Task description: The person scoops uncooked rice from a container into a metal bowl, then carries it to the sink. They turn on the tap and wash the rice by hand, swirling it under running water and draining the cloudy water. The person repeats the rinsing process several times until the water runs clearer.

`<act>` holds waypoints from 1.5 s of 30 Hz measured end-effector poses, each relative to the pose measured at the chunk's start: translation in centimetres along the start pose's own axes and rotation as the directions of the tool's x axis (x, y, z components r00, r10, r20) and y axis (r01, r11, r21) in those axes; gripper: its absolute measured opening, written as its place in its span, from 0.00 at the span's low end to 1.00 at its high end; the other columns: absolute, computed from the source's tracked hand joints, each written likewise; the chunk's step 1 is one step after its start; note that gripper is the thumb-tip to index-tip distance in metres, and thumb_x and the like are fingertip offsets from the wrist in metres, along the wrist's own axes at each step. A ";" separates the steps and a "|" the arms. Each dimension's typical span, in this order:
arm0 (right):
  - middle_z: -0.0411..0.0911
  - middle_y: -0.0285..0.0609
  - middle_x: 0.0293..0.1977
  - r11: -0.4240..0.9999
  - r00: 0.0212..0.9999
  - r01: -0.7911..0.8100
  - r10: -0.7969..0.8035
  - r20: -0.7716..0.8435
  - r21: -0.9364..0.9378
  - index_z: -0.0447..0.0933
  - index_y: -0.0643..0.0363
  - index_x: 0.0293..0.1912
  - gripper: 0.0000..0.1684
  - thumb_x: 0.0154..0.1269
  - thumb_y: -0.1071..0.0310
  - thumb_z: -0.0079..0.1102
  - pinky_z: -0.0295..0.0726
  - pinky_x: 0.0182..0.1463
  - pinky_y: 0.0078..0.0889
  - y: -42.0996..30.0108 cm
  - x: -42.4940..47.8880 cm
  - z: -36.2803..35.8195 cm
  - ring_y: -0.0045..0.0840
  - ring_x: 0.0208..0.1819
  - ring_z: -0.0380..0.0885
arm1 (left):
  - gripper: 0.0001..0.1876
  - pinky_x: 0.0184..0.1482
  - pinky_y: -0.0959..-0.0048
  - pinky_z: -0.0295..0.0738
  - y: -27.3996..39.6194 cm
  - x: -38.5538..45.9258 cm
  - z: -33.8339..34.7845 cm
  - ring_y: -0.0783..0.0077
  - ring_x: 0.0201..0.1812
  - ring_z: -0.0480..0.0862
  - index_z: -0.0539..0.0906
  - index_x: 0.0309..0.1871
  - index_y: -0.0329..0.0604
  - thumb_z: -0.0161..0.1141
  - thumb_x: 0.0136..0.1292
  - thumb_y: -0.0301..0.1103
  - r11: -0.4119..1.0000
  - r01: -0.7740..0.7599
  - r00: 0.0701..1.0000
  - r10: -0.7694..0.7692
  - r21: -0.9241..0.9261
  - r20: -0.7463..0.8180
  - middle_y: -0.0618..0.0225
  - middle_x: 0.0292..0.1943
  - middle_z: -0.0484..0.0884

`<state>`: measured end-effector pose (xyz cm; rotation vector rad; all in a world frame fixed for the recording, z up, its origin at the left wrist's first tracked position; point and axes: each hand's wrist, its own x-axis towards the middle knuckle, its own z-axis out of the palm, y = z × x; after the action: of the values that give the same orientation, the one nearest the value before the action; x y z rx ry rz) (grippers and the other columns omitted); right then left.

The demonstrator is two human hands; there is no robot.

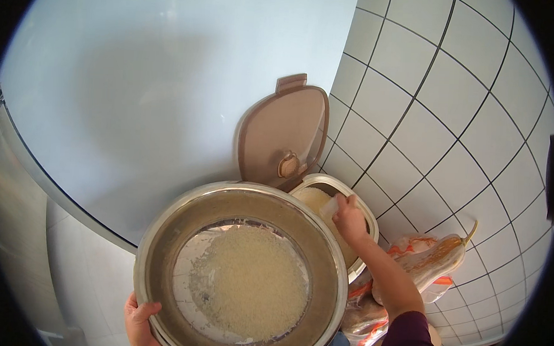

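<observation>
My left hand (143, 324) grips the rim of a wide stainless steel basin (162, 242), thumb over the edge. White rice grains (258, 283) cover much of the basin's bottom. Just past the basin's right side stands a rice storage bin (371, 219) with rice inside. Over its opening, my right hand (351, 220) holds a translucent scoop (329, 207) down at the rice; the scoop is partly hidden by my fingers. The bin's brown translucent lid (283, 127) is tipped up behind it. Part of the bin is hidden by the basin and my right forearm.
A butternut-type squash (433, 261) and plastic bags with red stripes (368, 318) lie right of the bin. A smooth pale panel (146, 97) rises behind the lid. White tiled wall (470, 98) with dark grout borders the right side.
</observation>
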<state>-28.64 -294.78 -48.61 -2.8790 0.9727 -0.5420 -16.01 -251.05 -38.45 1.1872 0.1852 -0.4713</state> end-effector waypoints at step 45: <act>0.59 0.31 0.20 0.689 0.613 0.644 -0.725 -0.314 -0.334 0.65 0.46 0.64 0.40 0.47 0.72 0.56 0.69 0.17 0.18 -14.0 -2.9 -9.7 0.17 0.18 0.64 | 0.20 0.41 0.62 0.81 -0.6 0.7 -0.7 0.58 0.33 0.83 0.75 0.43 0.26 0.47 0.42 0.16 0.992 -0.023 0.993 0.037 -0.125 0.109 0.52 0.37 0.81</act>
<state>-26.05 -281.27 -38.17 -3.3169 -0.1932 -1.2258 -15.56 -250.74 -39.45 1.0390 0.0991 -0.4909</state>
